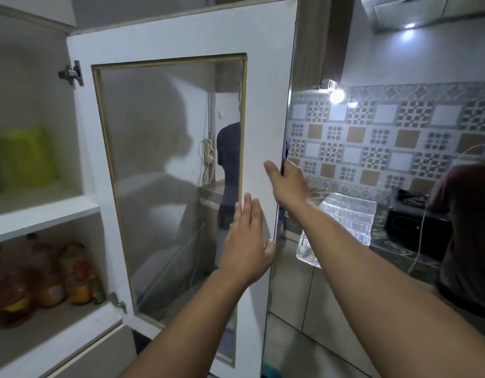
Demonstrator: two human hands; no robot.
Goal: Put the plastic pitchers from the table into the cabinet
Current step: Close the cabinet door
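The white wall cabinet (45, 208) stands open, its white-framed door with a frosted glass panel (165, 170) swung out toward the camera on two metal hinges (71, 73). On the upper shelf inside, at the far left of the view, sits a yellow-green translucent plastic pitcher (28, 156), upright and close to the cabinet's inner side wall; a second greenish container is only partly visible at the picture's left edge and too blurred to identify. The lower shelf holds a cluster of amber-coloured plastic bottles with orange and yellow labels (45, 279), standing upright and crowded together. The left hand (246, 241) lies flat against the door's white frame near its free edge, fingers straight and together, holding nothing. The right hand (287, 184) grasps the door's free edge higher up, thumb on the inner face and fingers wrapped around behind the edge, so that their tips are hidden. Beyond the door, a patterned tile backsplash in grey, white and tan (386, 132) runs along the wall above a dark countertop (399, 249), on which rest a clear ridged plastic tray (342, 227) and a black box-shaped appliance (416, 225). At the right edge part of another person in a dark maroon garment (467, 227) is visible.
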